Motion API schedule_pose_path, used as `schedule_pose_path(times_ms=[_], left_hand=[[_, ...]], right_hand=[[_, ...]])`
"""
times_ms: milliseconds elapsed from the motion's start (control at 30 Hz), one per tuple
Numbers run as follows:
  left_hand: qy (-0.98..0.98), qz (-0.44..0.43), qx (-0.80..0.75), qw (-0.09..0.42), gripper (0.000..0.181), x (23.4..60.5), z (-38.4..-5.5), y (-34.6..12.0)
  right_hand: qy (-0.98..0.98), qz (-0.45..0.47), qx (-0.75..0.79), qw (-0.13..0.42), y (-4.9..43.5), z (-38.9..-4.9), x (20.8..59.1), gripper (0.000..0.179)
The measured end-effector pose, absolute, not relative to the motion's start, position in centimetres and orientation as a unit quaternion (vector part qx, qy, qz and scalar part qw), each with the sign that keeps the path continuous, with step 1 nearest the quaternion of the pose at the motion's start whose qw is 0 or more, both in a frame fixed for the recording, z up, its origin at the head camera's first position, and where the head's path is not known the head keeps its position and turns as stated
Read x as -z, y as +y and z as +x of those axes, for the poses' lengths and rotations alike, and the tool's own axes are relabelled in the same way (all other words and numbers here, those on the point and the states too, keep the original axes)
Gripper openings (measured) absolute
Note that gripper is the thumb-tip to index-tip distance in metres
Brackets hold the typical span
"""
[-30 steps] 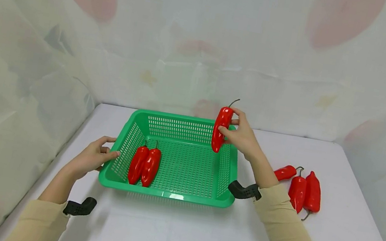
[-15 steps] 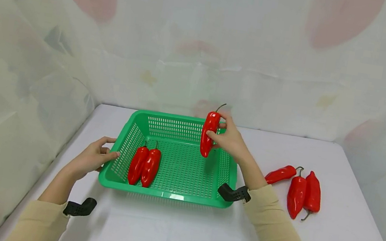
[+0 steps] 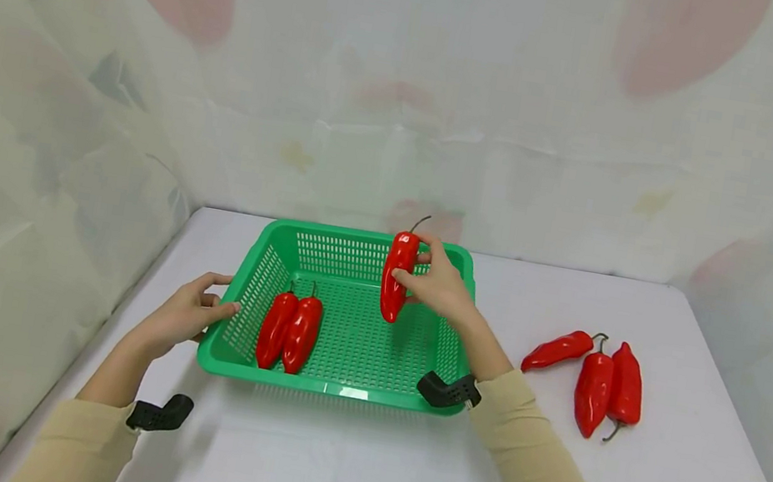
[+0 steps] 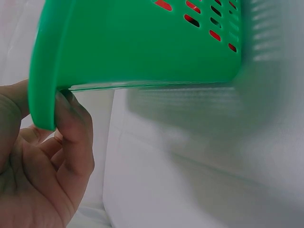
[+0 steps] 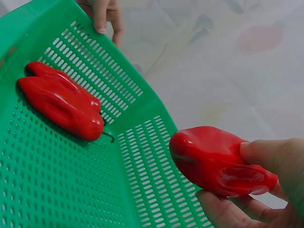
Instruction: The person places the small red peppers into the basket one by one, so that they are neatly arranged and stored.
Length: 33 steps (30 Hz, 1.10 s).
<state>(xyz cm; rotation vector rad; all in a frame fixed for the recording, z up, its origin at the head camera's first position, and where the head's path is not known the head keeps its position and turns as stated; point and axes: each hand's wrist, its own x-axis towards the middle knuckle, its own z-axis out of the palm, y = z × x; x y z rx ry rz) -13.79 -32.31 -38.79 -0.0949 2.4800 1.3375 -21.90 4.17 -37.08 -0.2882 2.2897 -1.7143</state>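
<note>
My right hand (image 3: 442,284) pinches a glossy red pepper (image 3: 397,276) between thumb and fingers, stem up, above the right half of a green plastic basket (image 3: 332,389). In the right wrist view the held pepper (image 5: 213,161) is seen from close by, apart from the basket wall. My left hand (image 3: 188,312) grips the basket's left rim, thumb over the edge and fingers beneath it, as the left wrist view shows at the rim (image 4: 45,71). Two red peppers (image 3: 288,333) lie side by side at the left inside the basket, stems toward the back.
On the white table (image 3: 320,467), right of the basket, lie three more red peppers: one slanted (image 3: 559,350) and two close together, a left one (image 3: 594,392) and a right one (image 3: 627,384). A patterned cloth (image 3: 386,148) hangs behind the table.
My right hand has moved left and slightly down with the pepper, from the basket's right rim to over its inside. The left hand and basket stay in place.
</note>
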Motion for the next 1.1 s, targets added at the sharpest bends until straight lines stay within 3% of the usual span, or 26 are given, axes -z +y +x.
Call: schedule_pose_path(times_ms=[1100], left_hand=[[0.866,-0.024,-0.474,0.158,0.063,38.9,-13.8,-32.6]], right_hand=[[0.796,-0.118,0.569,0.170,-0.6,-21.6,38.8,0.069]])
